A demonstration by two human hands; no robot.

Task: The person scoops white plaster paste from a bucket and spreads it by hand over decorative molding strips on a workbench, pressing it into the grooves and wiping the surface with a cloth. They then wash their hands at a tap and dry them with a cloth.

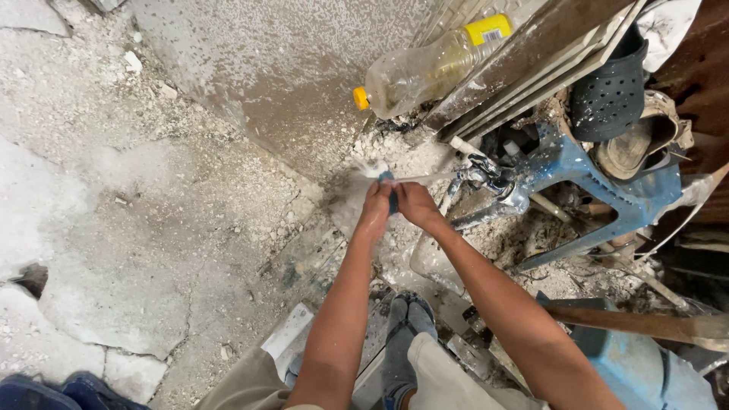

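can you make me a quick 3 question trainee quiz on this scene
1. True or false: both hands meet around a small blue object.
2. Which colour is the cap of the plastic bottle lying on its side? A) red B) yellow C) green
3. Fill in: the dark perforated clog sits above the blue plastic ____.

Key: 1 true; 2 B; 3 stool. The left hand and right hand close together on the object, with water spraying near the tap.

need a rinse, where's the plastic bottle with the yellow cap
In the head view, the plastic bottle lies on its side at top centre, against the leaning boards, above both hands.
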